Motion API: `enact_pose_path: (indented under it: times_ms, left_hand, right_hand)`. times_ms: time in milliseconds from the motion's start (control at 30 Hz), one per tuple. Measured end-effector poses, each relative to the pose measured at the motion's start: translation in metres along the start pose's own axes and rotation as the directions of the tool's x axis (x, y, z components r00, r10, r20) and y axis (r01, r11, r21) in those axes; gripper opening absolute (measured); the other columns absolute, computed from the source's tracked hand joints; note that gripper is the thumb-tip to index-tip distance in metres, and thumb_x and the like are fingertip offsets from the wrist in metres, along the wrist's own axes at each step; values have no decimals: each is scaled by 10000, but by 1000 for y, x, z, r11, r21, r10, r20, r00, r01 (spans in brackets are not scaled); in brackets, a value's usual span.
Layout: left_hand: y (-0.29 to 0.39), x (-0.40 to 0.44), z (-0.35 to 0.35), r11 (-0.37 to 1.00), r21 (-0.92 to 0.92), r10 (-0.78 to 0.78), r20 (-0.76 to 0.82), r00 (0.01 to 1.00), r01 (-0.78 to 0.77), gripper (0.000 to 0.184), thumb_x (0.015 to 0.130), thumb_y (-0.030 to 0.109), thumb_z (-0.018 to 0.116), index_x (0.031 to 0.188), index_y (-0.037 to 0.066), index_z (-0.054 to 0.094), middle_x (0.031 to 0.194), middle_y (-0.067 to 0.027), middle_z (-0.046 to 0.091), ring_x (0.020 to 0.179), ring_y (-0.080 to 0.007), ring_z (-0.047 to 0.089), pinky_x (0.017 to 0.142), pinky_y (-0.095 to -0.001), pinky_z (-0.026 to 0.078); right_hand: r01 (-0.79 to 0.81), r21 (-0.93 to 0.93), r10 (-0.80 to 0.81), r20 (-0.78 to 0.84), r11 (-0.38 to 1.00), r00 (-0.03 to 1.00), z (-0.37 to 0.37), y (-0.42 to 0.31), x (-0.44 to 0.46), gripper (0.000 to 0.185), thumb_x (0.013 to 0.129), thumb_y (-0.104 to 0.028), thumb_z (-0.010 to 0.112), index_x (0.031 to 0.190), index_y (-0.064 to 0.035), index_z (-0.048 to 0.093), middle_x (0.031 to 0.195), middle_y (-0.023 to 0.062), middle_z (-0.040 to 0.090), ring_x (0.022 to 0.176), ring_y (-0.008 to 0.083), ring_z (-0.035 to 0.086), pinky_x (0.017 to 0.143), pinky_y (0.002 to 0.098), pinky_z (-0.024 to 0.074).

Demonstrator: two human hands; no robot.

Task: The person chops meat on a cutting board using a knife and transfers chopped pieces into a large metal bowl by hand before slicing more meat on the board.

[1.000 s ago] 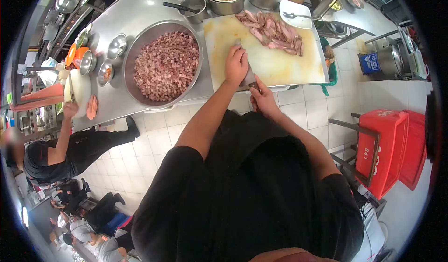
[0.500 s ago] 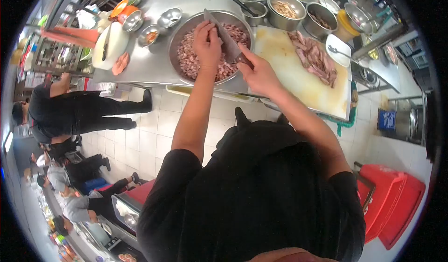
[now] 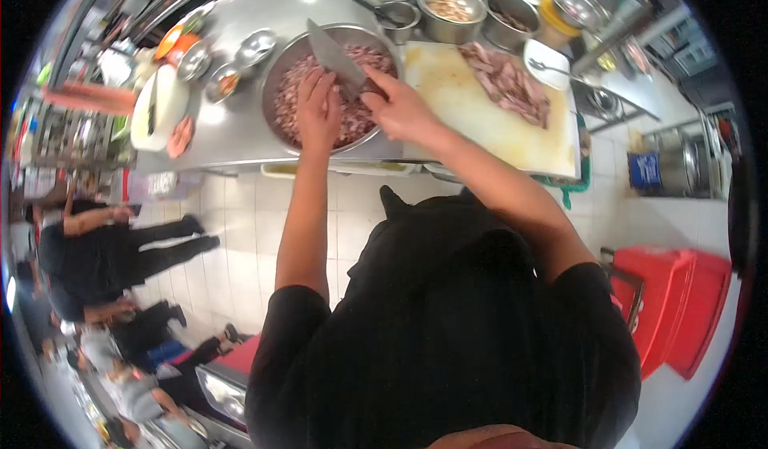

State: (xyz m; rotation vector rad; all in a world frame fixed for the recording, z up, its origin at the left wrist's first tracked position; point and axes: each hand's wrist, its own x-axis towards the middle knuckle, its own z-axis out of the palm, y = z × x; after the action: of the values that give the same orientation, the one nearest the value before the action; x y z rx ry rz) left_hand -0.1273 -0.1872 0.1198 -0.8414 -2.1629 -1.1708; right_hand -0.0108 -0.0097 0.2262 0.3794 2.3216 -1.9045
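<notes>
A wide metal bowl (image 3: 276, 63) of diced pinkish meat (image 3: 290, 89) rests at the counter's front edge. My right hand (image 3: 402, 114) is wrapped round the handle of a cleaver (image 3: 334, 58), its broad blade slanting over the bowl toward the upper left. Just below the blade is my left hand (image 3: 318, 106), fingers stretched loosely over the meat. Whether its fingertips touch the blade is hard to tell. Right of the bowl, strips of meat (image 3: 512, 85) lie on a white cutting board (image 3: 448, 117).
Behind the board stand metal pots (image 3: 450, 29) with food in them and a white dish (image 3: 546, 66) with a spoon. To the left are small metal bowls (image 3: 256, 47) and another board (image 3: 170, 101) with a knife. People (image 3: 104, 245) stand at left; a red bin (image 3: 664, 305) is at right.
My left hand has dropped from the blade's upper part to below it, baring more of the blade. The view has shifted, so the counter appears further left.
</notes>
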Motion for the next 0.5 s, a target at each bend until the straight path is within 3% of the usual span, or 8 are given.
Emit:
enact_pose_path:
  times_ms: [100, 167, 267, 367, 467, 500]
  left_hand:
    - [-4, -5, 0, 999, -31, -12, 24, 1000, 12, 270, 973, 86, 690, 1233, 28, 736, 1328, -198, 673, 1259, -395, 617, 1094, -450, 487]
    - [-10, -6, -2, 999, -41, -35, 10, 999, 35, 257, 978, 86, 686, 1222, 29, 740, 1312, -194, 678, 1242, -384, 625, 1077, -447, 495]
    - [-18, -2, -3, 999, 23, -38, -22, 999, 39, 233, 977, 68, 680, 1197, 29, 747, 1250, -185, 690, 1186, -365, 644, 1032, -452, 512]
    - [-17, 8, 4, 999, 46, 7, -46, 999, -5, 231, 970, 55, 681, 1189, 29, 749, 1232, -182, 694, 1166, -366, 650, 1027, -452, 514]
    - [-4, 19, 20, 995, 48, 93, -48, 994, -91, 223, 940, 46, 706, 1158, 31, 750, 1199, -175, 703, 1132, -362, 655, 1007, -446, 521]
    - [4, 24, 26, 990, 60, 133, -42, 990, -130, 220, 933, 44, 713, 1149, 30, 749, 1190, -174, 704, 1126, -361, 656, 1004, -445, 522]
  right_hand:
    - [372, -130, -393, -222, 919, 893, -7, 41, 9, 624, 1006, -180, 624, 1602, -134, 443, 1284, 243, 712, 1087, 403, 725, 933, 438, 567]
    - [499, -256, -560, -320, 828, 764, -33, 58, -10, 640, 995, -160, 631, 1603, -129, 436, 1159, 235, 757, 950, 417, 753, 841, 449, 591]
    - [228, -352, -347, -325, 908, 879, -74, 90, -54, 649, 984, -152, 643, 1600, -141, 436, 993, 225, 769, 826, 462, 731, 770, 504, 591]
    - [191, -553, -440, -361, 811, 822, -95, 177, -70, 631, 1003, -109, 652, 1599, -163, 453, 996, 233, 758, 782, 397, 734, 772, 421, 588]
    - [15, -600, -283, -356, 800, 891, -110, 252, -76, 657, 977, -169, 662, 1596, -184, 443, 918, 253, 739, 807, 463, 712, 738, 545, 560]
    - [21, -550, -274, -382, 835, 882, -112, 251, -78, 656, 977, -171, 662, 1596, -186, 444, 917, 253, 739, 804, 463, 713, 731, 544, 559]
